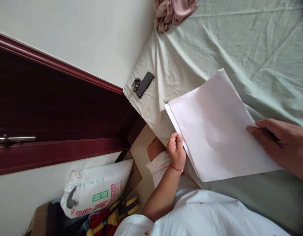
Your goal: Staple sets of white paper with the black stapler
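Observation:
White paper sheets (215,131), more than one layer, are held up over the green bedsheet, their left edges slightly offset. My left hand (176,150), with a red string bracelet at the wrist, pinches their lower left edge, thumb on top. At the right edge of the paper, my right hand (281,141) grips it between thumb and fingers. A thin dark item partly shows between the fingers of that hand, too hidden to name.
A black phone (145,84) and a bunch of keys (136,84) lie on the green bedsheet (240,42) near its left corner. Pink cloth (174,11) is at the top. A white sack (99,186) stands below the dark red door (55,98).

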A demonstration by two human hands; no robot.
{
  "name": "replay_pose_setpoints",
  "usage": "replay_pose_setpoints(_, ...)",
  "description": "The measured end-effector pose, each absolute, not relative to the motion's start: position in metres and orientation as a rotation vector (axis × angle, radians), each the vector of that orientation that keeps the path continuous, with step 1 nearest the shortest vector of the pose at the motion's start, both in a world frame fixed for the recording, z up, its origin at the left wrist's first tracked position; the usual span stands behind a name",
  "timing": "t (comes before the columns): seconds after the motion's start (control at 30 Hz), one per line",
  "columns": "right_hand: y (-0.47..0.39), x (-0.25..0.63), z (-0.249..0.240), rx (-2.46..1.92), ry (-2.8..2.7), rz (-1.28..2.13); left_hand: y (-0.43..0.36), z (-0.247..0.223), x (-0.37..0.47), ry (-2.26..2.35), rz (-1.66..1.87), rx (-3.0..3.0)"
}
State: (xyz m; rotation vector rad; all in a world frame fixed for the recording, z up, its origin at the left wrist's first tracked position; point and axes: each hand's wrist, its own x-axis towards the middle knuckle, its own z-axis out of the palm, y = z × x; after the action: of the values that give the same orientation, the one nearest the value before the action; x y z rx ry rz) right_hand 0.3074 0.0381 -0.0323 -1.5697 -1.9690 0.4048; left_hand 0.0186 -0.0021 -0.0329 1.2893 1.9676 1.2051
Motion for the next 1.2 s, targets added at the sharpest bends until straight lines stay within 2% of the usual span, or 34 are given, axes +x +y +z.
replay_pose_setpoints(0.43,0.035,0.313,-0.047,-1.664,-1.977,0.262,0.003,-0.034,0.018,2.070,1.258,1.247)
replay_pose_setpoints(0.93,0.038,0.308,-0.041,-1.608,-2.038,0.192,0.002,-0.036,0.020,1.917,1.495,1.043)
replay_pose_setpoints(1.2,0.039,0.307,-0.042,-1.618,-2.050,0.189,0.002,-0.034,0.018,2.013,1.432,1.185)
